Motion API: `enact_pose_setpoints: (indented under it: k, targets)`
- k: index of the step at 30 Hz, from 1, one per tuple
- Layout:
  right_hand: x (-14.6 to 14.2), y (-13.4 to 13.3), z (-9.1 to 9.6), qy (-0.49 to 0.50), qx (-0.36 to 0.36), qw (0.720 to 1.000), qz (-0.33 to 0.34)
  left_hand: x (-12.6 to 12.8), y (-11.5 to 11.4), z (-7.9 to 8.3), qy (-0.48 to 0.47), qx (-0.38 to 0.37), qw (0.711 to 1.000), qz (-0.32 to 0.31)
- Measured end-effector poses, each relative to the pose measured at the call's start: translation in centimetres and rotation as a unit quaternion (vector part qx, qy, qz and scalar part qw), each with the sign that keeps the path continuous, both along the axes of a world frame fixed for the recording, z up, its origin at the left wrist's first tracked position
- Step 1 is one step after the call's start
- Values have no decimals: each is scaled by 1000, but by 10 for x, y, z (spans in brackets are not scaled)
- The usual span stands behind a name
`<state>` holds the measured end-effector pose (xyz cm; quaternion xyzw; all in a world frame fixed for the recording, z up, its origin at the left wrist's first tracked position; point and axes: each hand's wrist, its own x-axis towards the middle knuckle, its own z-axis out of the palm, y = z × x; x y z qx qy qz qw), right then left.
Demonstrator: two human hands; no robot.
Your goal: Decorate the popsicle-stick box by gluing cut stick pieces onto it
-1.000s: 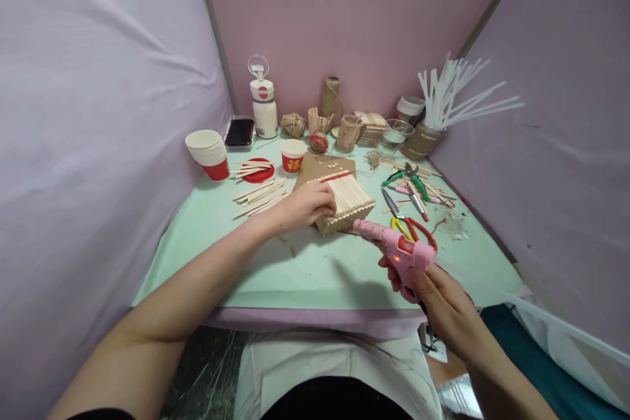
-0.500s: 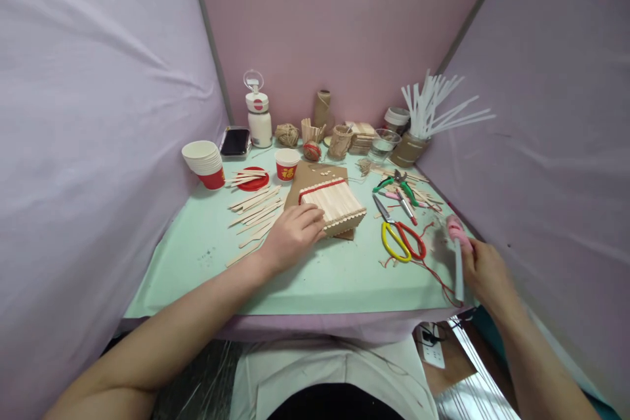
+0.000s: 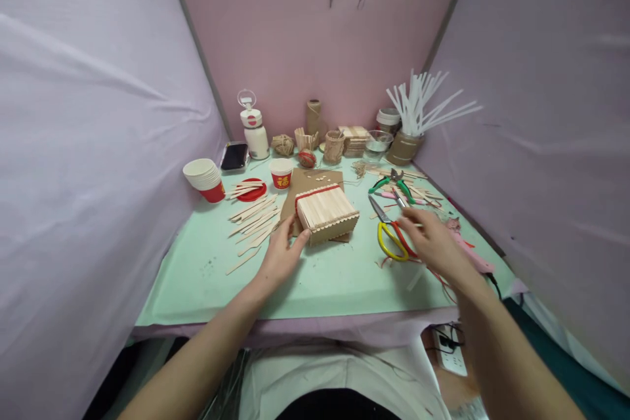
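A small cardboard box (image 3: 327,207) covered with craft sticks, with a red cord along its back edge, sits on a brown cardboard sheet (image 3: 291,195). My left hand (image 3: 283,252) grips its near left corner, thumb on the front side and fingers on the left. My right hand (image 3: 430,239) hovers over the red handle of the scissors (image 3: 392,241), fingers loosely bent and slightly blurred; I see nothing held in them. Right of that hand lies a pink glue gun (image 3: 475,254), partly hidden by the wrist. A translucent stick (image 3: 416,277) shows faintly below the hand.
Loose craft sticks (image 3: 256,220) lie left of the box. Stacked paper cups (image 3: 204,180), a red-and-white cup (image 3: 281,174), a bottle (image 3: 256,138) and a phone (image 3: 235,156) stand or lie behind. Green-handled pliers (image 3: 394,185) and a jar of white sticks (image 3: 404,147) are at right.
My right hand has let go of the glue gun, now on the table, and moved left over the scissors. My left hand has shifted from the box's top to its corner. The view has shifted slightly.
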<state>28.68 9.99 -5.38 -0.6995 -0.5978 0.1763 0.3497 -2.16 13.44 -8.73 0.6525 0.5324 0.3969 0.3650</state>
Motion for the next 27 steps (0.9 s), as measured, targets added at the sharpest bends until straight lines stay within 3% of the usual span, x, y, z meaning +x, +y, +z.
enact_pose_setpoints:
  k: [4, 7, 10, 16, 21, 27]
  targets:
    - [-71, 43, 1, 109, -34, 989, 95, 13, -1, 5, 1, -3, 999, -37]
    - [-95, 48, -14, 189, -17, 978, 87, 22, -9, 2, -55, -5, 998, -26]
    - [-102, 34, -22, 271, 27, 959, 74, 27, -16, 5, -145, -5, 989, -10]
    - [-104, 23, -14, 397, 101, 907, 97, 29, -2, 30, -241, 71, 964, -82]
    - [-101, 27, -15, 438, 127, 884, 107, 27, 15, 21, -266, 61, 957, -95]
    - [-99, 25, -21, 438, 141, 881, 107, 27, 17, 16, -242, 54, 965, -82]
